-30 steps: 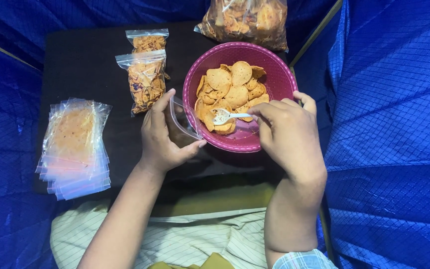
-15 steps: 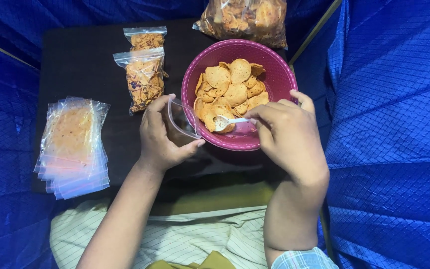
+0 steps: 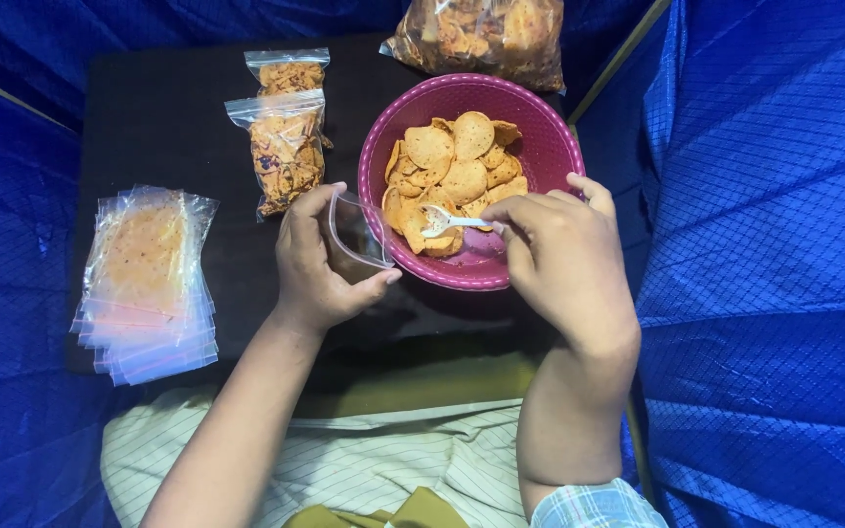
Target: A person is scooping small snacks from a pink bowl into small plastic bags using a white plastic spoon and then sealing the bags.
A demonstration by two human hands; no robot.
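Head camera, looking down on a dark tabletop (image 3: pixel 168 127) hemmed in by blue sheeting (image 3: pixel 775 244): a person works at a pink bowl (image 3: pixel 550 147) of round orange crackers (image 3: pixel 457 166). The left hand (image 3: pixel 320 264) pinches a small clear plastic bag (image 3: pixel 359 230) by its mouth, holding it open and upright, its rim just beside the near-left edge of the bowl. The right hand (image 3: pixel 564 259) is closed around the handle of a white plastic spoon (image 3: pixel 447 223), whose head lies among the crackers at the near side of the bowl. Whether the spoon already carries a cracker is hard to tell from this angle.

The step in hand appears to be scooping, with the bag apparently empty and waiting. The next move seems to call for a loaded spoon lifted over the bowl's rim and tipped into the bag's narrow opening, while the left hand keeps that opening spread and steady.

Two filled, sealed bags (image 3: pixel 286 132) lie side by side on the table beyond the left hand. A stack of flat empty bags (image 3: pixel 144 284) sits well apart at the left edge. A large clear sack of crackers (image 3: pixel 481 39) rests behind the bowl, touching its far rim.
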